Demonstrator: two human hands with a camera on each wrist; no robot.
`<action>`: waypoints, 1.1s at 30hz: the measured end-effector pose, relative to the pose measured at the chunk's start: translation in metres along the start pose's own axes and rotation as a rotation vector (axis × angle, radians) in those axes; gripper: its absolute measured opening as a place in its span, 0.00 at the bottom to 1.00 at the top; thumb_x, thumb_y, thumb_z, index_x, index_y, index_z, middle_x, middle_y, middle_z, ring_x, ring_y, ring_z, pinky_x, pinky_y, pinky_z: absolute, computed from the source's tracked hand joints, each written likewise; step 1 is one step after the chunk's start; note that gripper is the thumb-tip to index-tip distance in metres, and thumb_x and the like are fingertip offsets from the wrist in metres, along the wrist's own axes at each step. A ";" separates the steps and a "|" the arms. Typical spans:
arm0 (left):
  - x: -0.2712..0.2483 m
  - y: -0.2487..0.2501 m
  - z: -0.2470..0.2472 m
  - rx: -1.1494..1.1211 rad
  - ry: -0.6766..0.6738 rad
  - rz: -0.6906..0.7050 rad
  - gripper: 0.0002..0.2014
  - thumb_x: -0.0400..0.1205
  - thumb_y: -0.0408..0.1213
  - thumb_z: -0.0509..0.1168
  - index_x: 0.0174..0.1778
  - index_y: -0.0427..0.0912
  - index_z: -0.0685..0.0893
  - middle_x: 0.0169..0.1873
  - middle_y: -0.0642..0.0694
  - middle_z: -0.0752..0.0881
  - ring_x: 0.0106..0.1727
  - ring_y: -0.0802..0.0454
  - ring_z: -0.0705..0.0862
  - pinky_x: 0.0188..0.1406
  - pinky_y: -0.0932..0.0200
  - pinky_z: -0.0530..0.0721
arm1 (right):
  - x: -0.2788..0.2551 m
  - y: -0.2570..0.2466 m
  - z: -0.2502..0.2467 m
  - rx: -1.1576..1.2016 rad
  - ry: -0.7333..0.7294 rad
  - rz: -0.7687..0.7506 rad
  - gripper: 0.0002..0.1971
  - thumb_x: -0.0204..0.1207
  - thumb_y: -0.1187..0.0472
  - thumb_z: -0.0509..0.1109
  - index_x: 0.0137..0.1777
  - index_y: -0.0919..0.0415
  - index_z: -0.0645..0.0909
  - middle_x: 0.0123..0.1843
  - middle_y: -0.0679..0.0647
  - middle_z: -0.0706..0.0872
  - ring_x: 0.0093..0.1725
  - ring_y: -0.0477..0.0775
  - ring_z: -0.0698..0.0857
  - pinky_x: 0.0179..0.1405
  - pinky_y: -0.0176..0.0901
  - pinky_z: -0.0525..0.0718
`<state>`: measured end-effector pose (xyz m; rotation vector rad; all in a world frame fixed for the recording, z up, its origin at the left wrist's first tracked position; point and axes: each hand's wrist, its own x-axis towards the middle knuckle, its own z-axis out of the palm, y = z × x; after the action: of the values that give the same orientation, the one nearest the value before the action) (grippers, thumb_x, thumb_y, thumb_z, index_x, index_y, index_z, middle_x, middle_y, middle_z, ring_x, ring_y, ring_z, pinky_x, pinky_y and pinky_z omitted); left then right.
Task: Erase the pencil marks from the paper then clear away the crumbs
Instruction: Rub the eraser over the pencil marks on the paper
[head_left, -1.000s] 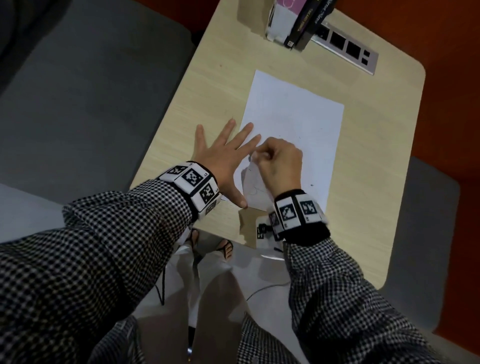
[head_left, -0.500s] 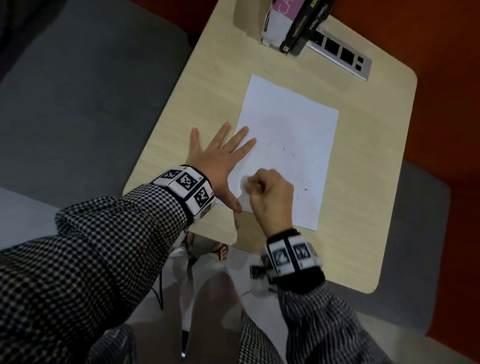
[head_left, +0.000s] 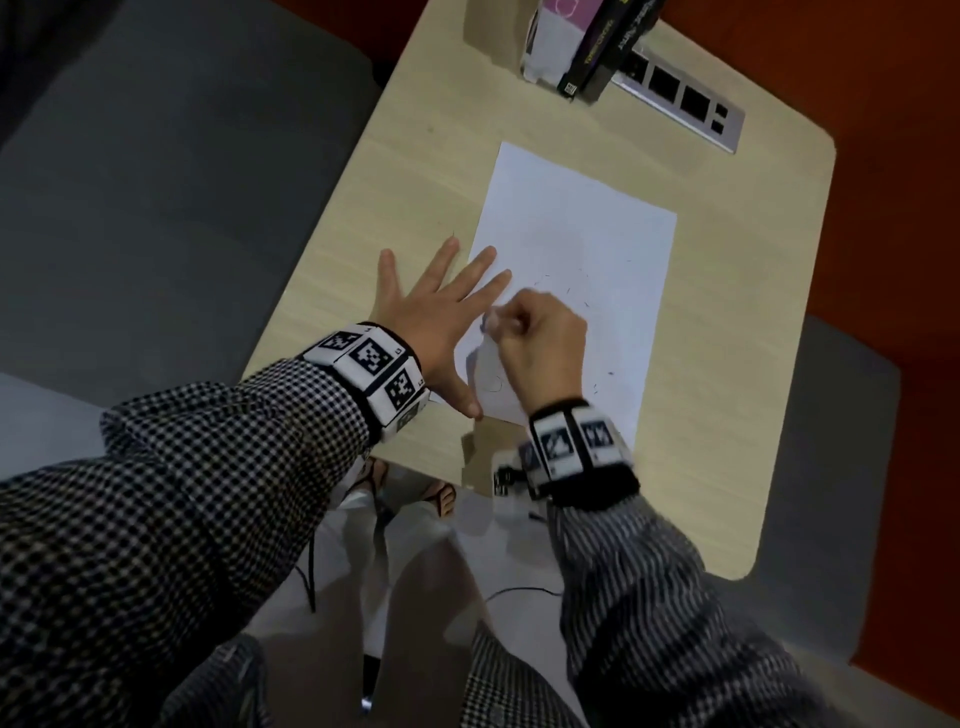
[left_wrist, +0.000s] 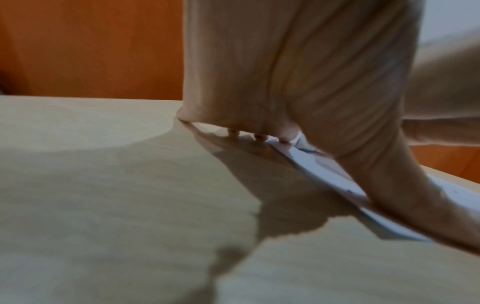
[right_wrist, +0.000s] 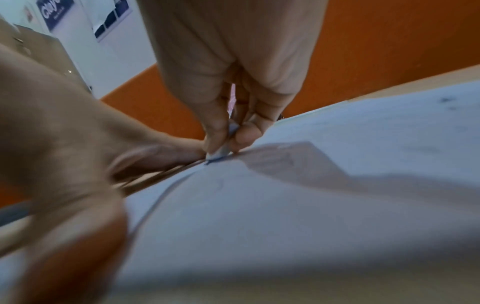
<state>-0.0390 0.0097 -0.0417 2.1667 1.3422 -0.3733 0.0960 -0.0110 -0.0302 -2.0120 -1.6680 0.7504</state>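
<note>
A white sheet of paper (head_left: 576, 249) lies on the light wooden table (head_left: 415, 171). A curved pencil line (right_wrist: 155, 201) runs across its near part, and small dark crumbs (head_left: 587, 304) are scattered over it. My left hand (head_left: 431, 317) lies flat with spread fingers, pressing the paper's left edge (left_wrist: 324, 174) down. My right hand (head_left: 535, 332) pinches a small white eraser (right_wrist: 223, 150) between thumb and fingers, its tip on the paper near the left hand's fingertips.
Several upright books (head_left: 587, 41) stand at the far end of the table, beside a grey socket strip (head_left: 680, 104). Grey seats (head_left: 156, 182) flank the table on both sides. An orange wall (right_wrist: 389, 41) is behind.
My right hand rubbed the eraser toward me, then away again to the spot beside the left fingertips. The left hand stayed flat on the paper's edge.
</note>
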 end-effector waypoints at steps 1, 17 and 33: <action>0.000 0.000 0.000 -0.003 0.002 -0.003 0.73 0.54 0.74 0.74 0.82 0.59 0.29 0.81 0.58 0.25 0.81 0.47 0.24 0.68 0.17 0.34 | 0.010 -0.002 -0.001 0.018 -0.002 0.011 0.04 0.69 0.68 0.71 0.33 0.63 0.83 0.35 0.56 0.88 0.37 0.55 0.84 0.36 0.43 0.79; 0.004 0.015 0.004 -0.043 0.013 -0.079 0.70 0.57 0.76 0.71 0.81 0.59 0.28 0.80 0.59 0.24 0.81 0.47 0.23 0.70 0.19 0.34 | -0.042 0.026 -0.019 -0.080 -0.057 -0.043 0.09 0.71 0.67 0.72 0.31 0.66 0.78 0.32 0.59 0.81 0.32 0.56 0.78 0.29 0.43 0.69; 0.007 0.018 0.002 -0.060 0.019 -0.117 0.71 0.55 0.75 0.72 0.81 0.60 0.29 0.80 0.60 0.24 0.81 0.49 0.25 0.71 0.19 0.36 | 0.011 0.017 -0.019 -0.075 -0.028 -0.056 0.07 0.68 0.72 0.65 0.32 0.61 0.75 0.32 0.53 0.80 0.34 0.56 0.77 0.32 0.40 0.68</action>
<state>-0.0198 0.0075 -0.0414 2.0538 1.4759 -0.3534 0.1223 -0.0027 -0.0279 -2.0046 -1.7856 0.7096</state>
